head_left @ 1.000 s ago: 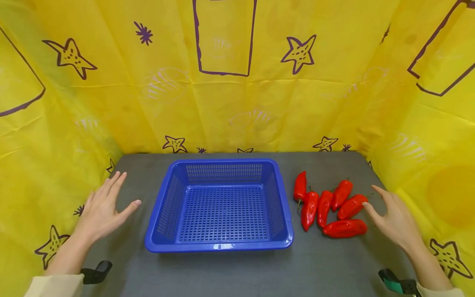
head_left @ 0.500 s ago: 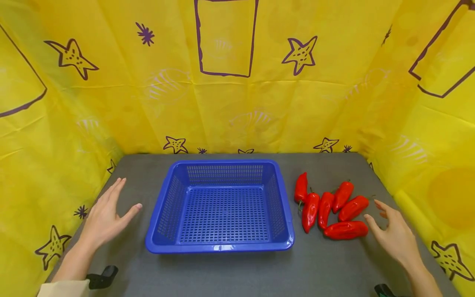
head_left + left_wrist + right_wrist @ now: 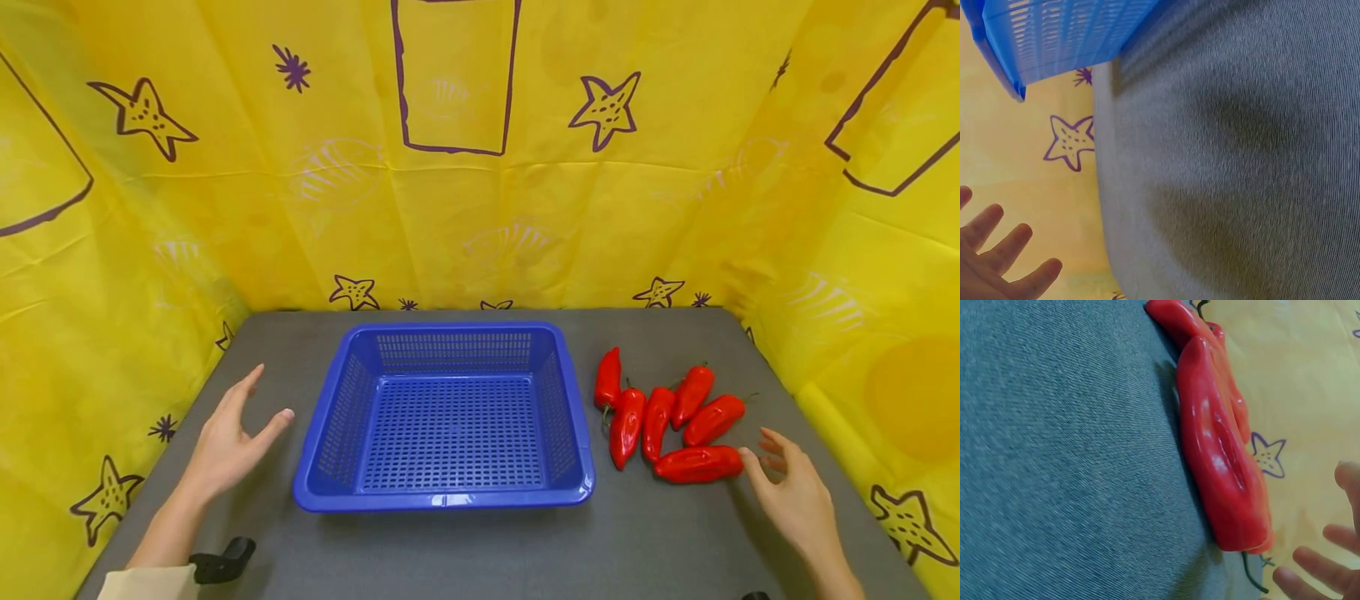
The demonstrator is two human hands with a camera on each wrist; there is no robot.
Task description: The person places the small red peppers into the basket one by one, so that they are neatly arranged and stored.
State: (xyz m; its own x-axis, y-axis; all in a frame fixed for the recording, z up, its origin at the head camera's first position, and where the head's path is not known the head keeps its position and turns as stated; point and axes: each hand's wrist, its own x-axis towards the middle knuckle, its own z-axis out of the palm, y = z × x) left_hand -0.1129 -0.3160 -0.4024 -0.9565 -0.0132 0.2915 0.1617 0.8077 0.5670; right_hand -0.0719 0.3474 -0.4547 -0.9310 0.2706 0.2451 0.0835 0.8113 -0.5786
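Note:
Several red peppers lie in a group to the right of the blue plastic basket (image 3: 442,500) in the head view. Nearest to my right hand (image 3: 795,496) is the front red pepper (image 3: 699,464), lying sideways. The thumb tip is at its right end; I cannot tell whether it touches. In the right wrist view that red pepper (image 3: 1216,450) shows its green stem toward the loosely spread fingers (image 3: 1319,569). My left hand (image 3: 228,446) hovers left of the basket, fingers apart and holding nothing. Its spread fingers (image 3: 1007,247) also appear in the left wrist view.
A grey cloth-covered table (image 3: 517,550) bears the basket and peppers. Yellow curtain (image 3: 465,208) with starfish drawings surrounds it at the back and sides. A dark wrist strap (image 3: 223,562) sits on my left wrist.
My right hand has moved down toward the near side, from beside the upper peppers to the front pepper's right end. My left hand has shifted slightly right and nearer. Basket and peppers stay put.

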